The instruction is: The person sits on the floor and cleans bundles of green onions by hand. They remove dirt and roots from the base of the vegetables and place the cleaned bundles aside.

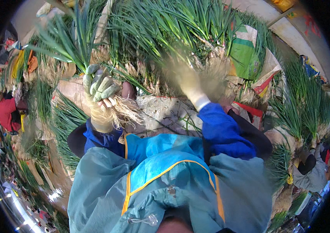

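My left hand [101, 84], in a pale glove with grey-green coated fingers, is closed around a small bunch of green onions [79, 52]. Their leaves fan up and to the left, while the stringy roots [125, 110] hang out below my fist. My right hand [186, 80], also gloved, is blurred by motion over the root ends of a large heap of green onions [170, 23]. Whether its fingers grip anything cannot be made out. Between my arms lies a pale sheet [165, 112] scattered with leaf scraps.
A green printed sack [243, 58] lies against the heap's right side. More green onions [69, 125] are piled by my left elbow, and others [304, 107] stand at the right. One person in red [6, 115] is at far left, another [312, 171] at lower right.
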Demonstrator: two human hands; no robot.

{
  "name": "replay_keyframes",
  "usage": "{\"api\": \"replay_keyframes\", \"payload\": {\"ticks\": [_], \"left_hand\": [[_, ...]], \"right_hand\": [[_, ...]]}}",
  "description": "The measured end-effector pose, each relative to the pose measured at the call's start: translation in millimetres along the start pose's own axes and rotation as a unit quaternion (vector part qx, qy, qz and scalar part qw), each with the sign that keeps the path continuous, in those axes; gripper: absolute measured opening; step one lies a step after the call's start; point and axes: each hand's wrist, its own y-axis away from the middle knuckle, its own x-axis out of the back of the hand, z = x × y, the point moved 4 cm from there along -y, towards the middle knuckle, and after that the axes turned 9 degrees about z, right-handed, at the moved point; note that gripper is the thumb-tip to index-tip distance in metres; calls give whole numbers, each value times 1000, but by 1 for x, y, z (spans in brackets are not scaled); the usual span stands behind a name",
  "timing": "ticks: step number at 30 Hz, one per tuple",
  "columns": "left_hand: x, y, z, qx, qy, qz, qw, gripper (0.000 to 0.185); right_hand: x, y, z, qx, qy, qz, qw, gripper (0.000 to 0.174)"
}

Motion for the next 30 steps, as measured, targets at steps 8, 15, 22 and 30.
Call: {"api": "replay_keyframes", "payload": {"ticks": [8, 15, 22, 30], "left_hand": [[62, -44, -5, 33, -54, 97, 993, 13], [164, -38, -58, 97, -78, 303, 945, 11], [188, -2, -141, 106, -193, 395, 892, 14], [175, 53, -107, 126, -188, 350, 909, 20]], "right_hand": [[103, -72, 25, -86, 86, 108, 987, 19], [81, -50, 70, -212, -232, -144, 938, 33], [63, 39, -39, -82, -219, 12, 972, 23], [47, 40, -27, -286, -722, -95, 623, 37]]}}
